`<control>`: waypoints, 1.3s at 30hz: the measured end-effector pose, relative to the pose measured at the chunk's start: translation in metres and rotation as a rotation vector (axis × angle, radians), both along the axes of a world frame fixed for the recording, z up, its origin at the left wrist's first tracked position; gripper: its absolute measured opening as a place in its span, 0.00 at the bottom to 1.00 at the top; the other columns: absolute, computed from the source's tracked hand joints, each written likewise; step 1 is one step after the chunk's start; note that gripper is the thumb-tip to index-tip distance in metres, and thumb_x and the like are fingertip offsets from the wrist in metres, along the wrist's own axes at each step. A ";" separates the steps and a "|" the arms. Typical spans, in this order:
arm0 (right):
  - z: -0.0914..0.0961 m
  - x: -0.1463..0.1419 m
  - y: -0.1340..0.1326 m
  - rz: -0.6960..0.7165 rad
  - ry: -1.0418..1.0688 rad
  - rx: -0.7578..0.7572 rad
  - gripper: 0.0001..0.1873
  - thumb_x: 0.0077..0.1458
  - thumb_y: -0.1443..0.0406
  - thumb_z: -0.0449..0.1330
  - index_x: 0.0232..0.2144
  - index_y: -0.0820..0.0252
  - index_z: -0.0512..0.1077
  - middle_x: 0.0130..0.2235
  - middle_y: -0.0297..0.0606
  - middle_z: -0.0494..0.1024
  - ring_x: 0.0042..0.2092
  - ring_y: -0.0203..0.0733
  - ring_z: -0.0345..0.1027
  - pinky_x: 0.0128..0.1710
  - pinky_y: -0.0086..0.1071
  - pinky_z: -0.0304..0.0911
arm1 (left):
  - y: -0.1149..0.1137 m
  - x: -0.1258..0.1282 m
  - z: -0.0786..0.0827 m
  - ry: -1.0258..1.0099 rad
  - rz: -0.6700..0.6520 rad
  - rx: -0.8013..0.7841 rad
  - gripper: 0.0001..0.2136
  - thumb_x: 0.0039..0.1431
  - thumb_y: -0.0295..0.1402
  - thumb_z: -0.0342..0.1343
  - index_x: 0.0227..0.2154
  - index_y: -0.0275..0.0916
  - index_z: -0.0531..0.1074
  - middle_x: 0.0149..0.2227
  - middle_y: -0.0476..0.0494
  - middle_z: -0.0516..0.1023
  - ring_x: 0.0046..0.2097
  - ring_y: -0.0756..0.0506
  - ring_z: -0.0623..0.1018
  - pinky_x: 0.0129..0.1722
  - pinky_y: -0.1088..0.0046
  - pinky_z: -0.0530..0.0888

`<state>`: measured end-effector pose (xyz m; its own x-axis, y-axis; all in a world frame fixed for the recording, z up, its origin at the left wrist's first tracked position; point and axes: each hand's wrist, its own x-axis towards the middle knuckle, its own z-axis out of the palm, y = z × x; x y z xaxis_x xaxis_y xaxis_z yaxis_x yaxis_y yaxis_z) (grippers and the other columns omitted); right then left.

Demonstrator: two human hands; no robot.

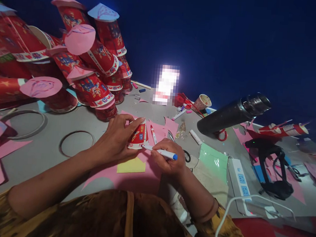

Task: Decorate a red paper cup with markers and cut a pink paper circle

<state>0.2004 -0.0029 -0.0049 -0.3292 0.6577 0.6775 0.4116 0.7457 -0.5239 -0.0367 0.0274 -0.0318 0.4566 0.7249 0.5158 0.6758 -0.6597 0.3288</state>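
My left hand (118,137) is wrapped over a red and white paper cup (138,135) that stands upside down on pink paper (131,176). My right hand (168,159) pinches a white marker with a blue cap (162,152); its tip touches the paper at the cup's rim. A yellow sheet (131,165) lies just under my left hand. A second red and white pen (154,134) lies beyond the cup.
Stacks of red paper cups topped with pink paper discs (93,66) fill the left. A black flask (232,115), a white power strip (240,183), a green sheet (213,161), scissors (183,149), headphones (275,179) and pink scraps lie to the right.
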 end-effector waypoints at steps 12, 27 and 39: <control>-0.004 0.003 0.001 0.054 -0.054 -0.066 0.05 0.67 0.66 0.62 0.37 0.55 0.77 0.32 0.36 0.85 0.32 0.41 0.79 0.36 0.34 0.74 | -0.001 -0.001 0.002 0.010 0.002 -0.007 0.41 0.59 0.45 0.66 0.71 0.42 0.57 0.57 0.31 0.67 0.53 0.32 0.72 0.48 0.54 0.72; -0.003 -0.001 0.000 0.040 0.004 0.008 0.05 0.69 0.66 0.61 0.37 0.56 0.76 0.31 0.36 0.85 0.31 0.40 0.78 0.35 0.33 0.73 | 0.000 -0.001 0.001 0.012 0.002 -0.021 0.41 0.59 0.45 0.66 0.72 0.44 0.57 0.57 0.32 0.68 0.53 0.32 0.72 0.48 0.54 0.71; -0.003 0.001 0.000 0.023 -0.050 -0.045 0.06 0.69 0.64 0.61 0.38 0.55 0.77 0.31 0.37 0.85 0.32 0.42 0.79 0.35 0.35 0.74 | -0.001 0.001 0.002 0.006 0.007 -0.013 0.41 0.58 0.43 0.66 0.72 0.45 0.56 0.57 0.32 0.68 0.53 0.31 0.72 0.48 0.53 0.71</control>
<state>0.2014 -0.0027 -0.0078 -0.3774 0.6792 0.6295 0.4215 0.7312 -0.5363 -0.0360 0.0259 -0.0296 0.4543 0.7348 0.5037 0.6823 -0.6505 0.3336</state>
